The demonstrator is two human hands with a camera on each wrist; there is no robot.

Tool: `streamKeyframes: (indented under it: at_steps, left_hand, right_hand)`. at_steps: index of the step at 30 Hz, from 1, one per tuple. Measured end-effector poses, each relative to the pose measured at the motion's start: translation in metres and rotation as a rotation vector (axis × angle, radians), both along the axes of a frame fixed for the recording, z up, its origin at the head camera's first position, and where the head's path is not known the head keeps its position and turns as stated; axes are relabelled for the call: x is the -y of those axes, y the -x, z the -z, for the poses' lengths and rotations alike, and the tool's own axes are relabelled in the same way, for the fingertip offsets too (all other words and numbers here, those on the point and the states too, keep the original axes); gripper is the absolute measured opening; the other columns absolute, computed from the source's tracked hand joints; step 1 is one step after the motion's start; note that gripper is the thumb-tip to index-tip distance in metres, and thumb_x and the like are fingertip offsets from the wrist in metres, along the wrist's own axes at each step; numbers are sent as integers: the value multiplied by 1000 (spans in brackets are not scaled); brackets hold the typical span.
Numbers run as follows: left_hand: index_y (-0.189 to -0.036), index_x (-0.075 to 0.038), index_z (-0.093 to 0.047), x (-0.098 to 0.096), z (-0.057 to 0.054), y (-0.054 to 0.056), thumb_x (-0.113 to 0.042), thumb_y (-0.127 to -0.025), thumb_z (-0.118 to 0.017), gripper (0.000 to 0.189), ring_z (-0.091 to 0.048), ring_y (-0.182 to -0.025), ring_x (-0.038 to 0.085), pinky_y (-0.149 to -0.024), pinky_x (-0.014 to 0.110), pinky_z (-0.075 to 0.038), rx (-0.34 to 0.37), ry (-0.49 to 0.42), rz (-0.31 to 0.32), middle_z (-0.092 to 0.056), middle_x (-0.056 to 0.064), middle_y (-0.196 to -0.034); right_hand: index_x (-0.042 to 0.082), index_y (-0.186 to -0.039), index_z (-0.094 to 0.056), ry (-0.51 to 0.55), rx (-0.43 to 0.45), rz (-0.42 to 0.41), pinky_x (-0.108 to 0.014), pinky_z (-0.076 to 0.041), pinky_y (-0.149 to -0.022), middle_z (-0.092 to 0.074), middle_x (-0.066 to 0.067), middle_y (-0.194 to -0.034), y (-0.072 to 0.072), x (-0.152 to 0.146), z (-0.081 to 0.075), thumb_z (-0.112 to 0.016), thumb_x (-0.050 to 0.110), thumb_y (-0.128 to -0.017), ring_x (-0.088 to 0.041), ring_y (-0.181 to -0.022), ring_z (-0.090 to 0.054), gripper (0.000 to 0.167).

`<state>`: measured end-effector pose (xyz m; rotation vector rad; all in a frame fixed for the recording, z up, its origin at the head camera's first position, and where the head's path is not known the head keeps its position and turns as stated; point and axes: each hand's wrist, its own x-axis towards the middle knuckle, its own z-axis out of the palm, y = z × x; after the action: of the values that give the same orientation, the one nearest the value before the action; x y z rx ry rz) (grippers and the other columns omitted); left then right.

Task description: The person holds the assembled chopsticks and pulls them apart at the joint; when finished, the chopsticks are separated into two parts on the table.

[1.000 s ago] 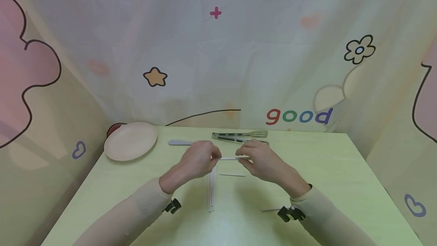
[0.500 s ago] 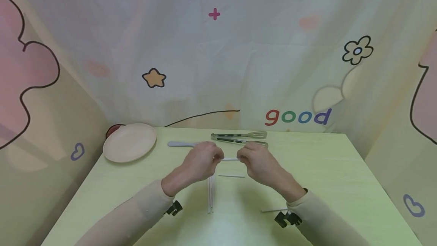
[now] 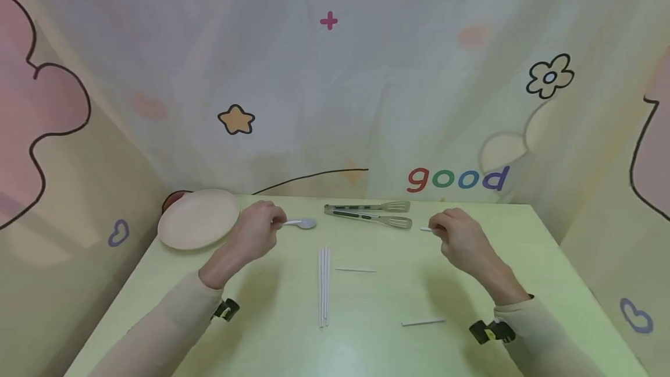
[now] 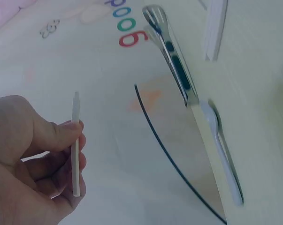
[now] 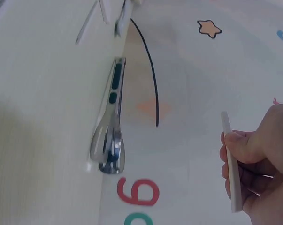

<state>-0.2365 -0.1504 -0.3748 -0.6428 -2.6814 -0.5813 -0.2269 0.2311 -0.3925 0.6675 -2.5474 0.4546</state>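
My left hand [image 3: 256, 230] pinches a short white stick piece [image 4: 75, 161] between thumb and fingers, above the back of the table. One end of that piece narrows to a thinner tip. Off to the right, my right hand [image 3: 463, 236] pinches a similar short white piece [image 5: 232, 171], its near end square-cut. The hands are well apart. Several long white sticks [image 3: 324, 287] lie side by side on the table between them. Two short pieces lie loose: a thin one [image 3: 356, 270] beside the bundle and another [image 3: 423, 322] nearer the front right.
A pale round plate [image 3: 199, 220] sits at the back left corner. Beyond the left hand is a light spoon [image 3: 307, 223], its handle partly covered by the hand in the head view. Metal tongs [image 3: 366, 215] lie at the back, near the printed curtain [image 3: 335, 92].
Both hands held one white stick between them; now they have moved apart, left hand leftward and right hand rightward, each with a short piece. The spoon's bowl and the sticks' far ends are uncovered.
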Motion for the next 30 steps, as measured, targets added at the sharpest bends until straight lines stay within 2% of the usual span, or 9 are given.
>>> streamKeyframes:
  at_steps: [4,6,12,21,30]
  left_hand:
    - [-85,-2,-74,-10,-1,-2,6,-82,-68,11,-59,-74,20,-66,33,-50,-1,8,63,-68,5,-79]
    - [-86,-3,-75,-17,0,-4,5,-81,-69,11,-60,-75,20,-66,33,-51,6,15,75,-68,5,-79]
    - [-85,-4,-76,-26,4,-10,4,-81,-71,11,-62,-76,20,-68,32,-52,14,2,61,-68,4,-79]
    - [-85,-7,-77,-32,7,-9,-1,-83,-70,9,-63,-77,18,-72,32,-52,7,29,132,-68,1,-79]
    - [-86,-7,-77,-43,2,-7,0,-84,-69,10,-61,-74,16,-70,30,-51,-5,49,170,-69,1,-79]
  right_hand:
    - [4,-87,-70,-8,5,-60,-39,-54,-70,-65,-3,-81,-3,7,-3,-68,-8,-81,-21,-79,-57,14]
    - [5,-87,-70,-18,13,-80,-36,-54,-69,-65,-1,-81,-5,14,-3,-69,-7,-81,-19,-79,-57,14]
    - [6,-85,-71,-37,28,-57,-35,-54,-69,-66,0,-81,-13,18,-4,-71,-9,-78,-17,-78,-57,17]
    - [7,-84,-71,-61,24,-87,-32,-53,-67,-65,2,-79,-17,18,-6,-72,-6,-79,-14,-76,-54,14]
    - [8,-84,-71,-70,36,-79,-32,-53,-67,-66,2,-79,-21,19,-7,-73,-5,-79,-13,-75,-53,14]
